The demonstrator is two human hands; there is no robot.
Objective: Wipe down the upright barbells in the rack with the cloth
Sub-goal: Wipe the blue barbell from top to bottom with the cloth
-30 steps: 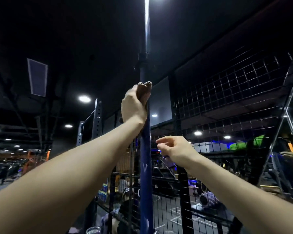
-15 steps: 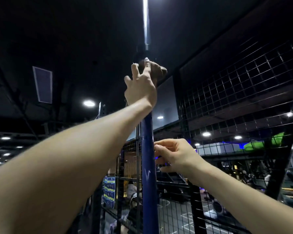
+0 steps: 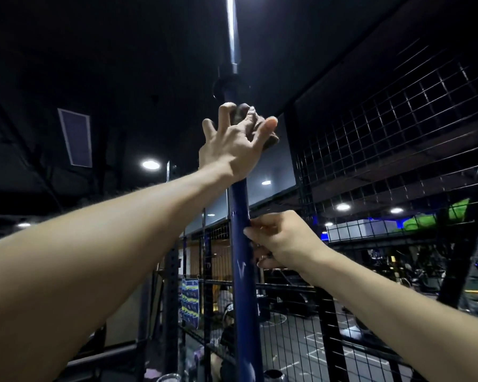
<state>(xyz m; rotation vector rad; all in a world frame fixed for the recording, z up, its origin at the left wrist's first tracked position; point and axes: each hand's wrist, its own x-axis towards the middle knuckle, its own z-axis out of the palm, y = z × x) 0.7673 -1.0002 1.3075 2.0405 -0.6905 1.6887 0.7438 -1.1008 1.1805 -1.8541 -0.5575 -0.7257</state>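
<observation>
My left hand [image 3: 233, 140] clamps the cloth [image 3: 255, 124] round the upright blue barbell [image 3: 242, 271] just below its collar [image 3: 231, 85], directly above my right hand [image 3: 280, 241], which grips the shaft.

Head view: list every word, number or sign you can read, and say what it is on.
Nothing here reads as text.
Blue barbell: a pale V-shaped scuff or mark, no letters legible.
Blue-and-yellow patterned sheet hanging on the wire mesh: print too small and blurred to read.
Floor markings behind the mesh: white lines only, no readable characters.
</observation>
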